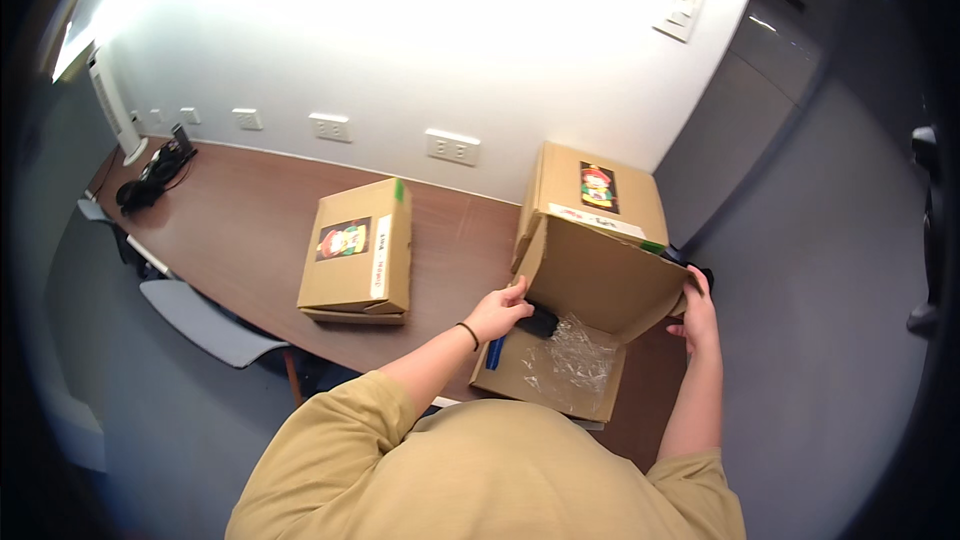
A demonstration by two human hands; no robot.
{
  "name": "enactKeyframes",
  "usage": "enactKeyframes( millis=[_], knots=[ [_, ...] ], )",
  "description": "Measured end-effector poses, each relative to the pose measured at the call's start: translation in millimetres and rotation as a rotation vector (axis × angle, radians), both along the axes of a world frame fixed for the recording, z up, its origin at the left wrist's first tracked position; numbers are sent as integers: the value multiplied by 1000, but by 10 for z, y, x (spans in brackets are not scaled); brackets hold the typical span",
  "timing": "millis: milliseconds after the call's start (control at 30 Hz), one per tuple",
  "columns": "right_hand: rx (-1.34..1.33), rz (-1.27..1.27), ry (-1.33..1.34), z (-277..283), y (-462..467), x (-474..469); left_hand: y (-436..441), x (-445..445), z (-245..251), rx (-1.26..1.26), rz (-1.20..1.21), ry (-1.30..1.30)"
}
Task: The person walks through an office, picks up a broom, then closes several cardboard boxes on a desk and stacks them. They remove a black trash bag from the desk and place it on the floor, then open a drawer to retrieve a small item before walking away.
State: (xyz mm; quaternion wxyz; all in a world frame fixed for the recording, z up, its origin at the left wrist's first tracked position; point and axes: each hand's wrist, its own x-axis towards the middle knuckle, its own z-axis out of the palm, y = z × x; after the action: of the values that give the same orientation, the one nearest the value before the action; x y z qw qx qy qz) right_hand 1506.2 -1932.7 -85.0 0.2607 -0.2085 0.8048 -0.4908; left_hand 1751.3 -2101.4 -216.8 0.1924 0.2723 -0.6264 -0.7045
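An open cardboard box (555, 394) lies near the table's front edge, its lid (600, 270) tilted up and back. My left hand (499, 311) pinches the lid's left side flap, above a black object (538, 321) inside the box. On the right, my right hand (699, 315) grips the lid's right edge, thumb below it. Crumpled clear plastic (576, 356) covers much of the box's floor. A blue item (495, 352) lies along the left inner wall; its kind cannot be made out.
Behind the lid stands a closed cardboard box (634, 184) with a picture and label. Another closed box (345, 277) sits left on the brown table (247, 202). Black cables and devices (157, 176) and a white tower fan (116, 105) are far left. A grey chair (210, 319) adjoins the front edge.
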Motion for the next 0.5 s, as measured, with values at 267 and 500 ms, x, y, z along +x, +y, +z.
enactKeyframes(
  millis=[267, 500],
  knots=[
    [-158, 57, 52, -519, 392, 121, 9, 232, -377, -83, -5, -200],
    [36, 373, 507, -1140, 1019, 531, 95, 487, -246, 303, 102, -282]
  ],
)
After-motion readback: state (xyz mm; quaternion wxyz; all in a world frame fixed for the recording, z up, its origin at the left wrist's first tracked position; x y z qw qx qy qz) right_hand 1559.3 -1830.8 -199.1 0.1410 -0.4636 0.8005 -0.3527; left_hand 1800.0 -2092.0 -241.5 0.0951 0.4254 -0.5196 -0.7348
